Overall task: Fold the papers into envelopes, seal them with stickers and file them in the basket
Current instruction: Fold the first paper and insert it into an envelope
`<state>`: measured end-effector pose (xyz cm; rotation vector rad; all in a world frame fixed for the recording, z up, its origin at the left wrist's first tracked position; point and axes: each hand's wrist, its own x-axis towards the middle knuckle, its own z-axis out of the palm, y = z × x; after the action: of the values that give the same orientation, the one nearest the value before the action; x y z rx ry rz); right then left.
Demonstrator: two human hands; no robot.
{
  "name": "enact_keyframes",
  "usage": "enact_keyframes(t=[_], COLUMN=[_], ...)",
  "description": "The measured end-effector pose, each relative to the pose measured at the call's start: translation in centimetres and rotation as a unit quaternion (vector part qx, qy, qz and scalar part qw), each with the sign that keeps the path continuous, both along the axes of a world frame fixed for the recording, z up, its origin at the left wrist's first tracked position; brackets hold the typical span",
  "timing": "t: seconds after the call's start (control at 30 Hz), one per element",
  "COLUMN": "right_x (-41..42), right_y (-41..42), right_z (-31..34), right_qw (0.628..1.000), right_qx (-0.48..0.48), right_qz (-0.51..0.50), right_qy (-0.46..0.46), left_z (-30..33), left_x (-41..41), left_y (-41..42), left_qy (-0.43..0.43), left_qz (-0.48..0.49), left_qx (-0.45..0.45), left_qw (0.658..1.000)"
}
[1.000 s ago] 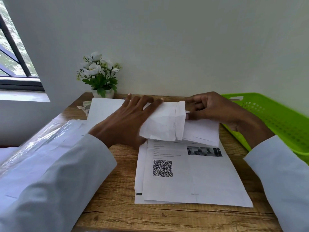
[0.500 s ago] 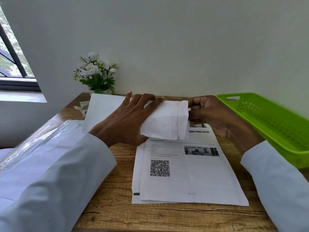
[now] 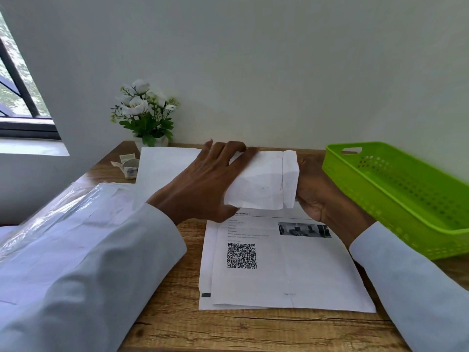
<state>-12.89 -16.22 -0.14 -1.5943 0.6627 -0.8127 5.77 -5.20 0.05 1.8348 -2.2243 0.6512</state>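
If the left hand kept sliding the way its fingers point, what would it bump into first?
The left hand points toward the far right. Sliding on, it would likely cross the folded paper it holds and meet its turned-over flap, with the right hand just behind. Depth is hard to judge.

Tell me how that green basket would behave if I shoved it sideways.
The green basket looks like thin perforated plastic with nothing visible inside, so probably light. Its base seems broad and its walls low, so it would likely slide on the wooden table rather than tip.

Left hand [image 3: 203,184] and right hand [image 3: 322,196] raised
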Motion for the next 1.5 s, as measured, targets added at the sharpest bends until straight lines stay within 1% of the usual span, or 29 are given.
enact_keyframes(t=[0.17, 0.27, 0.33, 0.47, 0.57, 0.63, 0.7, 0.73, 0.8, 0.87, 0.9, 0.97, 1.03, 1.1, 1.23, 1.3, 1.4, 1.5], right_x=[-0.1, -0.9, -1.6, -1.9, -1.7, -1.8, -2.0, -2.1, -2.3, -2.7, -2.9, -3.0, -2.8, -2.5, -2.3, -2.3, -2.1, -2.1], right_y=[0.1, -0.1, -0.5, 0.0, 0.1, -0.1, -0.4, -0.5, -0.7, -0.8, -0.8, -0.7, -0.4, -0.4, -0.6, -0.5, -0.1, 0.1], right_z=[0.1, 1.1, 1.5, 1.1, 0.8, 1.1, 1.3, 1.4, 1.6, 1.8, 1.9, 1.9, 1.7, 1.5, 1.4, 1.3, 1.2, 1.1], right_qw=[1.000, 0.998, 0.997, 0.999, 0.996, 0.993, 0.992, 0.991, 0.991, 0.992, 0.992, 0.992, 0.993, 0.993, 0.992, 0.991, 0.990, 0.990], right_qx=[-0.006, 0.036, 0.046, 0.025, 0.045, 0.060, 0.065, 0.066, 0.070, 0.071, 0.068, 0.060, 0.059, 0.068, 0.084, 0.083, 0.039, -0.045], right_qz=[-0.024, -0.040, -0.034, 0.004, 0.005, 0.016, 0.024, 0.027, 0.036, 0.060, 0.077, 0.100, 0.095, 0.072, 0.019, -0.010, -0.057, -0.048], right_qy=[0.009, -0.033, -0.049, -0.046, -0.075, -0.096, -0.109, -0.112, -0.109, -0.088, -0.073, -0.049, -0.045, -0.059, -0.089, -0.103, -0.121, -0.125], left_z=[-0.1, 0.0, 0.3, 1.3, 2.1, 2.8, 3.5, 3.9, 4.5, 4.8, 4.8, 4.2, 3.4, 2.7, 1.8, 1.5, 0.9, 0.6], left_x=[-0.2, -0.2, -0.2, -0.6, -1.2, -1.7, -1.8, -1.8, -1.6, -1.4, -1.5, -1.6, -1.8, -2.0, -2.6, -2.8, -2.7, -2.8], left_y=[-0.2, -0.1, -0.1, -0.6, -0.7, -0.6, -0.4, -0.3, -0.2, -0.1, 0.0, 0.0, -0.2, -0.3, -0.1, 0.0, 0.1, 0.2], left_qy=[0.003, 0.032, 0.053, 0.086, 0.126, 0.181, 0.278, 0.344, 0.485, 0.587, 0.622, 0.671, 0.706, 0.731, 0.758, 0.763, 0.742, 0.722], left_qz=[0.004, 0.016, 0.038, 0.086, 0.116, 0.130, 0.141, 0.139, 0.107, 0.070, 0.058, 0.033, 0.017, 0.016, -0.002, 0.002, 0.007, -0.027], left_qx=[-0.006, -0.023, -0.031, -0.050, -0.042, -0.020, 0.002, 0.006, 0.011, 0.028, 0.039, 0.043, 0.030, 0.019, 0.011, -0.010, -0.045, -0.055], left_qw=[1.000, 0.999, 0.997, 0.991, 0.984, 0.975, 0.950, 0.928, 0.868, 0.806, 0.780, 0.740, 0.707, 0.682, 0.652, 0.647, 0.669, 0.689])
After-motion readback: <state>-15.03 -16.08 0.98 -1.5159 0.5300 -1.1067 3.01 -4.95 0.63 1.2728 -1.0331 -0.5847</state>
